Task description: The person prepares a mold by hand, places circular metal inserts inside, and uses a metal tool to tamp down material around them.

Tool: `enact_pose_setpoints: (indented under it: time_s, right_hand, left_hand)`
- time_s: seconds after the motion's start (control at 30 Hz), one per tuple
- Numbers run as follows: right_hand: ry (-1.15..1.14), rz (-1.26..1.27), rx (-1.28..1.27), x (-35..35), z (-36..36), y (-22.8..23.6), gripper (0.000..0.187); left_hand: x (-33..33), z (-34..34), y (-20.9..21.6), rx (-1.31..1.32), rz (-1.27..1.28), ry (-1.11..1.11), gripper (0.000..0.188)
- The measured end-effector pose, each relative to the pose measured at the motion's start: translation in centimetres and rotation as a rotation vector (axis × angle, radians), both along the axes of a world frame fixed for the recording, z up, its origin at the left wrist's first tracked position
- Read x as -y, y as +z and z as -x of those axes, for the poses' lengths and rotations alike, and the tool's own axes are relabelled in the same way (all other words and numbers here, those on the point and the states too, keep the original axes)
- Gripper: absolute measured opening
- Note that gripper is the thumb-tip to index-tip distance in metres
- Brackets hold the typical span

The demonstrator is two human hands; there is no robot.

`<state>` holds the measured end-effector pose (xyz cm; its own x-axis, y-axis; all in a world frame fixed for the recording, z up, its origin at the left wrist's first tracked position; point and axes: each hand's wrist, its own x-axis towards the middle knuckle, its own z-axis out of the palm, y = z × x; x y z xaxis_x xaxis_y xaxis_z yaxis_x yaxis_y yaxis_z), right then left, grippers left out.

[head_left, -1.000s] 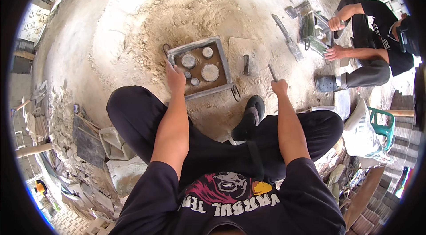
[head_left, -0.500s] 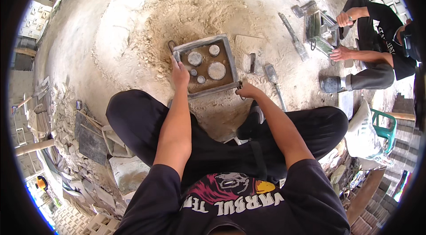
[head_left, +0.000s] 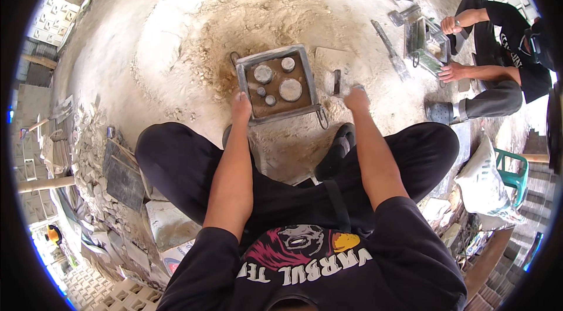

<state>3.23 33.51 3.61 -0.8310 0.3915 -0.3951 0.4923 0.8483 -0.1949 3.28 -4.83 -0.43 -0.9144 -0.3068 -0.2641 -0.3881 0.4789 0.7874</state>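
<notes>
A square grey mould frame [head_left: 280, 117] lies on the ground before me, filled with brown sand [head_left: 275, 79]. Several round pale discs of different sizes, the largest one [head_left: 290, 90] among them, sit in the sand. Wire loop handles stick out at two corners, one of them the near right loop [head_left: 322, 117]. My left hand [head_left: 241, 108] is curled beside the frame's near left corner; what its fingers hold, if anything, is hidden. To the right of the frame, my right hand [head_left: 355, 100] is over a small trowel [head_left: 362, 89], its fingers blurred and partly hidden.
A small dark-slotted block [head_left: 337, 82] and a flat board [head_left: 328, 60] lie right of the frame. Loose sand [head_left: 258, 12] is heaped beyond it. A co-worker [head_left: 498, 58] handles another frame [head_left: 427, 44] at the right, near a long dark bar [head_left: 390, 47]. Rubble [head_left: 88, 158] lies left.
My right hand has left the frame's near right handle and moved right, over the trowel. My left hand has slid from the frame's left side down toward its near corner.
</notes>
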Motion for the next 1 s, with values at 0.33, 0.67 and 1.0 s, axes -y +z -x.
enact_pose_setpoints:
  time_s: [0.33,0.67,1.0]
  right_hand:
    - [-0.044,-0.056,0.283,-6.0,-5.4,-5.3,0.039]
    - [-0.116,-0.145,0.241,-10.3,-8.6,-6.4,0.049]
    - [-0.008,-0.010,-0.310,-7.8,-6.3,-6.9,0.032]
  left_hand:
    - [-10.0,1.0,4.8,-0.284,0.523,-0.284,0.058]
    - [-20.1,1.0,5.7,-0.379,0.466,-0.589,0.058]
    - [-15.3,3.3,4.9,-0.552,0.416,-0.197,0.040]
